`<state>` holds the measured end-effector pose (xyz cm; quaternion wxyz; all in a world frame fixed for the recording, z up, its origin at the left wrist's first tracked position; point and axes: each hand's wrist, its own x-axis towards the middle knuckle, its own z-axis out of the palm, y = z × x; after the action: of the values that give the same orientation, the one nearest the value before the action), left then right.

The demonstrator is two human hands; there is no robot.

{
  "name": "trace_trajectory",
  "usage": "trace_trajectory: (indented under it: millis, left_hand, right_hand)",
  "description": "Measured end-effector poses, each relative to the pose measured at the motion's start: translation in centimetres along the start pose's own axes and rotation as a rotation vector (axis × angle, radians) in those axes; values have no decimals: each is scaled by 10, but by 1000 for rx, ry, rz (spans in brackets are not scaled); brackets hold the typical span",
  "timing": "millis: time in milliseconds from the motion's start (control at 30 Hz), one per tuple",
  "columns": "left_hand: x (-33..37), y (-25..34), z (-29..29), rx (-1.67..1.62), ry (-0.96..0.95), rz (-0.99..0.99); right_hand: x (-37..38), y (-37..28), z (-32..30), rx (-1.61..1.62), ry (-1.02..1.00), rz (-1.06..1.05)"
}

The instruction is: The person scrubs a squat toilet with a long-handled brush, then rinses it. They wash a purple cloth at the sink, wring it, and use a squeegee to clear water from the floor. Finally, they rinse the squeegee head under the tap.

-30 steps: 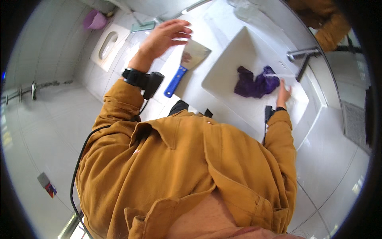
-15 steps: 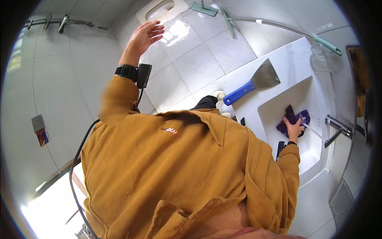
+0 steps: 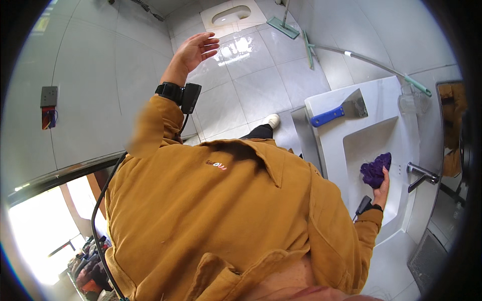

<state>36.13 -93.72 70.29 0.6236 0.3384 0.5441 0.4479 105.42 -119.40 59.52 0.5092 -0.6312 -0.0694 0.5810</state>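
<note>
r fingers [image 3: 385, 173] at sink [image 3: 369, 138], tiled rm [image 3: 258, 95]

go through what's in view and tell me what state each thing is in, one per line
left hand, raised, open, empty
right hand, closed on the purple cloth
purple cloth, bunched, over the sink basin; wetness unclear
scraper, lying flat beside the basin, untouched
faucet, cannot tell whether running
squat toilet, uncovered
</note>
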Motion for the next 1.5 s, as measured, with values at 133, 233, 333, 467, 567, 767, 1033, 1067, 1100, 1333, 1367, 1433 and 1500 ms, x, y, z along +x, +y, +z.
trace_trajectory:
  millis: [133, 233, 333, 467, 567, 767, 1033, 1067, 1100, 1333, 1367, 1433, 1500]
  left_hand:
    - [4, 8, -18, 1, -33, 49]
    - [26, 7, -30, -1, -73, 52]
    - [61, 1, -30, -8, -192, -3]
    - [104, -11, -3, -79, -404, -296]
    - [148, 11, 18, -161, -539, -376]
    - [299, 158, -8, -406, -575, -159]
    - [444, 230, -116, -484, -374, 96]
    - [459, 235, -129, -421, -276, 133]
    - [470, 237, -140, -348, -190, 160]
    - [512, 263, -184, -68, 178, 248]
    - [516, 265, -186, -46, 219, 251]
    - [526, 272, -189, -4, 291, 261]
    - [538, 279, -191, 13, 355, 271]
  right_hand:
    - [-39, -81, 61, -184, -162, -154]
    - [-50, -136, 141, -369, -250, -390]
    - [-35, -174, 251, -367, -345, -323]
    - [13, -177, 441, -275, -560, -372]
    - [53, -146, 593, -156, -592, -495]
    - [116, -85, 845, -326, -555, -729]
    - [163, -71, 1032, -789, -219, -1355]
    - [169, -71, 1047, -796, -217, -1358]
    - [175, -70, 1059, -804, -222, -1362]
    - [204, -72, 1125, -659, -527, -1331]
    - [207, -75, 1130, -625, -580, -1327]
    - [211, -79, 1142, -582, -619, -1330]
    - [216, -84, 1154, -580, -592, -1346]
